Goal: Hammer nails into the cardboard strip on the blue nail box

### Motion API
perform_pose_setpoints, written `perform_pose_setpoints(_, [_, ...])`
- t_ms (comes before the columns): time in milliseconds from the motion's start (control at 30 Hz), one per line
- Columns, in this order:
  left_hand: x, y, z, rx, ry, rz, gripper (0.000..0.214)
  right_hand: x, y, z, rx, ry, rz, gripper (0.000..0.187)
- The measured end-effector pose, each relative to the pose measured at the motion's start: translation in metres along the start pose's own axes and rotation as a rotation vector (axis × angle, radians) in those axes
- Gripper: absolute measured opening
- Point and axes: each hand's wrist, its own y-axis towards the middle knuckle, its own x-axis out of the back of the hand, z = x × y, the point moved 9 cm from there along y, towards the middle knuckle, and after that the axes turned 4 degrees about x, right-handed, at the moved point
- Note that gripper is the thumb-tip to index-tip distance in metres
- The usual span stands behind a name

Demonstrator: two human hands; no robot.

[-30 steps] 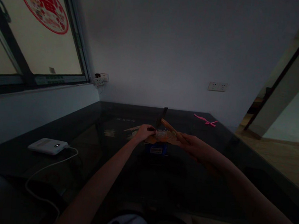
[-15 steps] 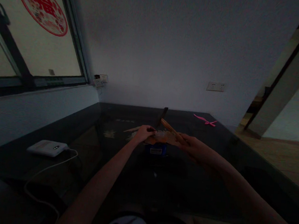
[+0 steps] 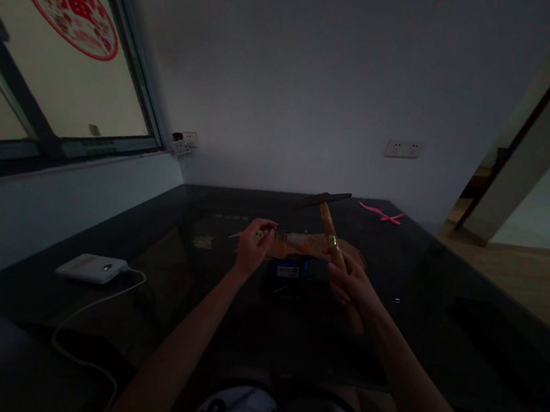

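My right hand [image 3: 349,283] is closed round the wooden handle of a hammer [image 3: 327,223]. A brass-coloured band circles the handle, and its long, narrow dark head points up and away. Under and beyond the handle lies a flat brown piece [image 3: 308,243] with a paler patch in its middle. It rests on a small blue box [image 3: 290,268] with a white label. At the piece's left end, my left hand [image 3: 252,246] has its fingers curled together. Something small and pale shows between them, too dark to name.
The dark glossy table [image 3: 222,331] meets the wall. A white power bank [image 3: 92,268] with a white cable lies at the left. A pink ribbon [image 3: 386,216] lies far right. A small shiny bit [image 3: 397,301] lies right of my right hand. Pale scraps [image 3: 202,242] lie left.
The hammer has swung from lying low over the brown piece to a steeper tilt, its head now farther right. My right hand has turned with it. My left hand has shifted slightly left and its fingers curl up.
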Motion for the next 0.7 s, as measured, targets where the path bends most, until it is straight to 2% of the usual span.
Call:
perform_pose_setpoints(33, [-0.001,-0.008,-0.006,-0.019,0.018,0.019,0.019,0.0,0.0,-0.001,0.006,0.026,0.0,0.046])
perform_pose_setpoints(100, [-0.016,-0.025,-0.016,-0.097,0.039,0.148,0.019,0.001,-0.002,-0.002,0.012,0.052,0.003,0.045])
perform_pose_setpoints(233, [-0.064,-0.062,-0.026,-0.303,0.143,0.591,0.019,0.003,-0.004,-0.002,0.024,0.079,0.006,0.043])
perform_pose_setpoints(333, [-0.085,-0.078,-0.016,-0.333,0.273,0.809,0.019,0.003,-0.005,-0.005,0.023,0.104,-0.003,0.039])
perform_pose_setpoints(533, [-0.088,-0.078,0.023,-0.119,0.58,0.878,0.016,0.006,-0.003,-0.013,0.021,0.121,-0.021,0.038])
perform_pose_setpoints(700, [-0.088,-0.082,0.031,-0.084,0.725,0.891,0.016,0.006,-0.003,-0.014,0.027,0.114,-0.021,0.035])
